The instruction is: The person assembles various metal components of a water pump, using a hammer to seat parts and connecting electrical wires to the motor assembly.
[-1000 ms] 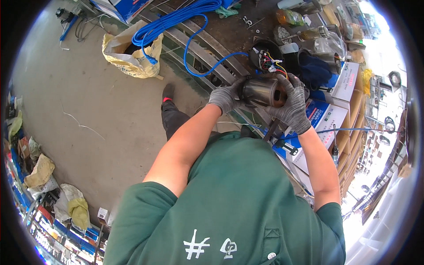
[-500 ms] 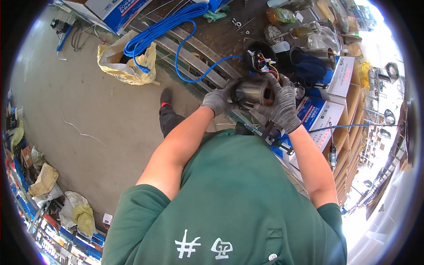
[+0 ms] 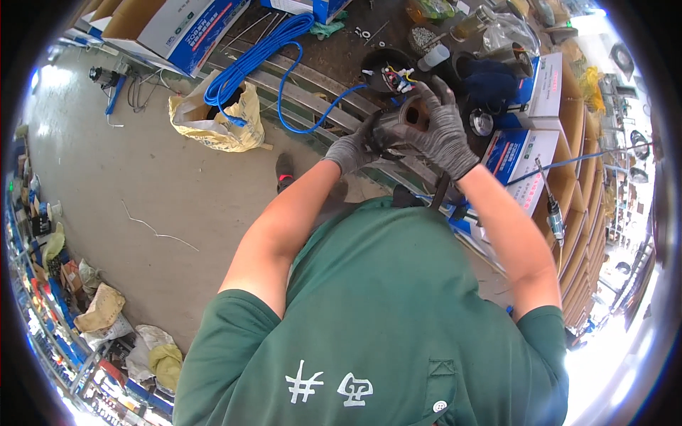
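Note:
A dark metal cylindrical housing (image 3: 393,122) with a rectangular opening is held tilted at the bench edge. My left hand (image 3: 351,150), in a grey glove, is closed round its left end. My right hand (image 3: 447,135), gloved too, grips the right side with the thumb in front and the fingers curved over the far side, near the opening. Just beyond it sits a round black part (image 3: 383,67) with several coloured wires (image 3: 400,78) and white connectors. A blue cable (image 3: 323,117) runs from that part to a coil (image 3: 259,53) lying at the left.
Blue-and-white cartons (image 3: 522,160) stand on the right, where a screwdriver-like tool (image 3: 555,216) hangs. A white cup (image 3: 433,58), bottles (image 3: 472,25) and dark cloth (image 3: 490,86) crowd the bench's far right. A yellow sack (image 3: 220,124) stands on the floor at left.
The housing has been turned in my hands, so its rectangular opening now faces up more. My right hand has shifted slightly up and left. The whole view has shifted a little.

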`<control>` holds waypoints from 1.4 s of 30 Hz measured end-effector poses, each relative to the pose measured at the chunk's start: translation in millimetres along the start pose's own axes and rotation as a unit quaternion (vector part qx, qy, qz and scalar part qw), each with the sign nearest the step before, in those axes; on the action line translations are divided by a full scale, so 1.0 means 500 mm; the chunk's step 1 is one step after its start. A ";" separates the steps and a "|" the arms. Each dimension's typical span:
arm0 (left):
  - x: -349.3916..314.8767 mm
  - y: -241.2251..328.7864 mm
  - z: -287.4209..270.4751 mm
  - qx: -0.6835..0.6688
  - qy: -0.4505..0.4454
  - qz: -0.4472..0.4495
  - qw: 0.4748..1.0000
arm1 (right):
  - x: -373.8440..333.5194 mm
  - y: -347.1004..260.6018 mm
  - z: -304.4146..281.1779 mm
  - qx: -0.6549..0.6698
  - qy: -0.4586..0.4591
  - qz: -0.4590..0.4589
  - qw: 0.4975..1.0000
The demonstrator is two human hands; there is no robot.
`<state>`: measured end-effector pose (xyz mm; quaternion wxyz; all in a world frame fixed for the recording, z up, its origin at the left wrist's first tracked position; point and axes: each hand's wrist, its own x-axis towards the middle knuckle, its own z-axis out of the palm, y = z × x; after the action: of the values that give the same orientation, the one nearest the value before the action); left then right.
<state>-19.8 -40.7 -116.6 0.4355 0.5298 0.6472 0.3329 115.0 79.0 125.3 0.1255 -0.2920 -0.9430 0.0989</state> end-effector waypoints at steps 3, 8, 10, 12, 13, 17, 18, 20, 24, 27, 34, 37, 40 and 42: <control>0.010 -0.021 0.028 0.035 -0.049 -0.023 0.998 | 0.016 0.031 -0.060 -0.046 -0.133 -0.196 0.970; -0.001 0.079 0.023 0.090 -0.145 -0.034 0.985 | -0.005 0.075 -0.051 -0.030 -0.141 -0.186 0.972; 0.025 -0.049 0.036 -0.066 -0.061 0.094 0.991 | 0.030 0.015 -0.030 -0.016 -0.105 -0.208 0.972; 0.028 -0.017 0.032 -0.043 -0.063 0.090 0.993 | 0.017 0.013 -0.010 -0.031 -0.069 -0.183 0.980; 0.018 0.043 0.015 0.217 -0.100 0.068 0.969 | 0.003 0.019 -0.015 -0.038 -0.075 -0.147 0.986; 0.012 0.048 -0.020 0.167 -0.144 0.007 0.975 | 0.015 0.017 -0.021 -0.097 -0.072 -0.181 0.976; 0.011 0.036 -0.013 -0.055 -0.118 -0.012 0.991 | 0.019 0.014 -0.023 -0.104 -0.082 -0.187 0.973; 0.008 0.008 -0.003 0.092 -0.048 0.026 0.994 | 0.040 0.015 -0.020 -0.105 -0.109 -0.190 0.970; -0.010 0.043 -0.001 0.063 0.033 0.008 0.997 | 0.031 0.007 -0.018 -0.058 -0.111 -0.158 0.979; -0.021 0.050 -0.004 0.058 0.036 -0.038 0.997 | 0.031 0.015 -0.008 -0.037 -0.079 -0.165 0.982; -0.024 0.081 -0.014 0.054 0.043 -0.090 0.994 | 0.018 0.020 0.001 -0.027 -0.038 -0.158 0.986; -0.011 0.033 0.016 -0.038 0.127 0.073 0.988 | 0.026 0.018 0.013 -0.053 -0.041 -0.147 0.987; -0.020 0.022 0.034 -0.411 0.108 0.045 0.904 | 0.020 -0.003 0.031 -0.073 -0.024 -0.086 0.993; -0.020 0.051 0.025 -0.590 0.057 -0.015 0.805 | 0.015 -0.008 0.041 -0.090 -0.021 -0.049 0.995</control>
<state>2.3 -45.1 -96.8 0.6314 0.1416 0.3573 0.6736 100.9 77.7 108.5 0.0840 -0.2534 -0.9636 0.0136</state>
